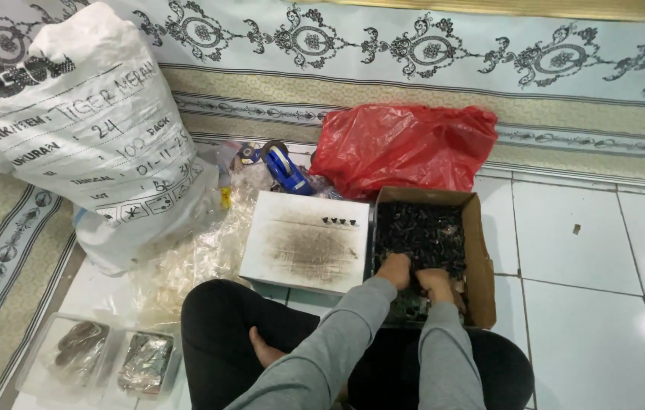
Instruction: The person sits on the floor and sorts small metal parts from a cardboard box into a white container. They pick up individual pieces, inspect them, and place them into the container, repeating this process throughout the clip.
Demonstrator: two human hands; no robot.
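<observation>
I sit cross-legged on a tiled floor in grey sleeves. Both hands reach into a brown cardboard box (480,250) filled with several small black parts (421,228). My left hand (396,270) digs into the pile at the near edge, fingers buried. Just beside it, my right hand (438,286) is also pushed into the parts, fingers curled. What the fingers hold is hidden. To the left of the box lies a white square board (307,243) with a dark smudge and a short row of small black parts (339,222) on it.
A big white sack (87,129) stands at left. A red plastic bag (402,144) lies behind the box, a blue tape dispenser (284,168) beside it. Clear plastic bags (193,258) and a clear tray (102,357) sit near my left knee. Patterned carpet (429,68) runs behind.
</observation>
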